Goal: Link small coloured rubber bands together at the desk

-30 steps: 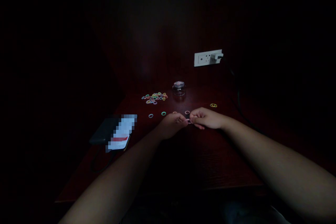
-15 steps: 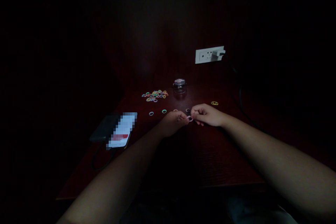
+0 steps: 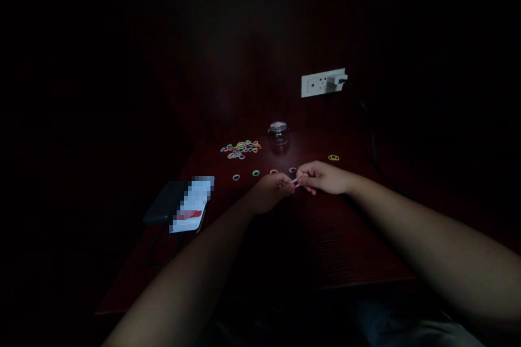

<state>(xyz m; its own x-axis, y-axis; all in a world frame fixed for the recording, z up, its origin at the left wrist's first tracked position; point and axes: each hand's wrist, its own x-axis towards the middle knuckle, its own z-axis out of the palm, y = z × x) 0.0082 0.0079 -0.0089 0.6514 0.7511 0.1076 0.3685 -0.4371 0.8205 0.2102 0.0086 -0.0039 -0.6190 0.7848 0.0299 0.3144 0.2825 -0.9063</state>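
Note:
A pale pink elastic hair tie (image 3: 295,181) is stretched between my two hands above the dark red table. My left hand (image 3: 269,192) pinches its left side, and my right hand (image 3: 322,178) pinches the right side. Just beyond the fingers, single hair ties lie in a loose row: a blue one (image 3: 236,177), a green one (image 3: 256,173), an orange-pink one (image 3: 274,172) partly behind my left hand, and a dull pink one (image 3: 292,170). Yellow hair ties (image 3: 334,158) rest past my right hand.
Farther back sits a pile of mixed hair ties (image 3: 242,149), with a clear lidded jar (image 3: 278,134) to its right. A lit phone (image 3: 191,206) leans on a dark box (image 3: 165,203) at left. A wall socket (image 3: 321,84) holds a plug with a hanging cable.
The pink hair tie has gone from a rounder loop to a narrow, stretched shape as my right fingers took its other side. The view has shifted slightly.

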